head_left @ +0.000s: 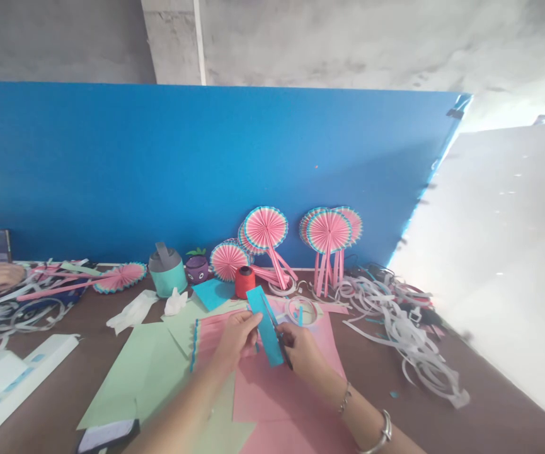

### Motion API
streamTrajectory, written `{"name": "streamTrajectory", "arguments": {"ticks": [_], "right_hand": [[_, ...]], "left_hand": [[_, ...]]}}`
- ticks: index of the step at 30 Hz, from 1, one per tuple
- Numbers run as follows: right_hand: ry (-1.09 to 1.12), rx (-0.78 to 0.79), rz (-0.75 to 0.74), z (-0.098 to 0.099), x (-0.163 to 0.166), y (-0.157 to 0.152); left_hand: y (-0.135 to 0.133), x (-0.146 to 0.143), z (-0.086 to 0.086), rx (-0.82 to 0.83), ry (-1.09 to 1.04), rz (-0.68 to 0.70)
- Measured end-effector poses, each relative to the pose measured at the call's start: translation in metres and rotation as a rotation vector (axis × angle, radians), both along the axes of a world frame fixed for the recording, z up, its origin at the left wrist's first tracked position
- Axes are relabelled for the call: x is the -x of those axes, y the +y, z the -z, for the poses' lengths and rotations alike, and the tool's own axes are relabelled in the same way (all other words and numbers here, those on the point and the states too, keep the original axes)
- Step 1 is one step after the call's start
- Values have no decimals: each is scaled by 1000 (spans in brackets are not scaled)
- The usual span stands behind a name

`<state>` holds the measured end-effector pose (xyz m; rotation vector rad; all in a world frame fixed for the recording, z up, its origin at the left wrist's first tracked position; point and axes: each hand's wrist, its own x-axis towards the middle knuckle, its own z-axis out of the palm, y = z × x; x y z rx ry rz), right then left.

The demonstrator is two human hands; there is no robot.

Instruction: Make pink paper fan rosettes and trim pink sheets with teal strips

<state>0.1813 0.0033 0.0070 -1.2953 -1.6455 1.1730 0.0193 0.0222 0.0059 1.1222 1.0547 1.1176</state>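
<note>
A strip of blue paper (pixel 268 334) is pinched by my left hand (pixel 235 334) at its left edge. Closed round the handles of a pair of scissors (pixel 281 347) is my right hand (pixel 303 350), and the blades lie along the strip. Under both hands are sheets of pink paper (pixel 276 397) and light green paper (pixel 133 362). A pleated pink paper piece (pixel 208 340) with a blue edge lies beside my left hand. Just beyond the strip stand a red spool of thread (pixel 244 282) and a roll of tape (pixel 303 310); a blue sheet (pixel 213 293) lies farther left.
Round pink paper fans (pixel 266 228) lean on the blue partition (pixel 206 157). Curled white strips (pixel 395 315) heap at right. A teal cup (pixel 166 274), purple pot (pixel 197 270), tissues (pixel 133 310) and power strip (pixel 40 366) stand left. Another person's hand (pixel 0 275) shows far left.
</note>
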Motion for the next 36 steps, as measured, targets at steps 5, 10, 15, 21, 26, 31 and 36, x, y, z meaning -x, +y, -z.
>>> {"name": "streamTrajectory", "arguments": {"ticks": [5, 10, 15, 21, 26, 31, 36], "right_hand": [[16, 31, 1, 2, 0, 0], [-19, -8, -5, 7, 0, 2], [13, 2, -10, 8, 0, 3], [-8, 8, 3, 4, 1, 2], [14, 2, 2, 5, 1, 3], [28, 31, 0, 5, 0, 2], [-3, -9, 20, 4, -1, 2]], "left_hand": [[1, -1, -3, -40, -23, -79], [3, 1, -1, -53, -28, -84], [2, 1, 0, -54, -12, -58], [1, 0, -1, -57, -12, -44], [1, 0, -1, -57, -17, -52], [1, -1, 0, -37, -26, -14], [0, -1, 1, -18, -26, 16]]}}
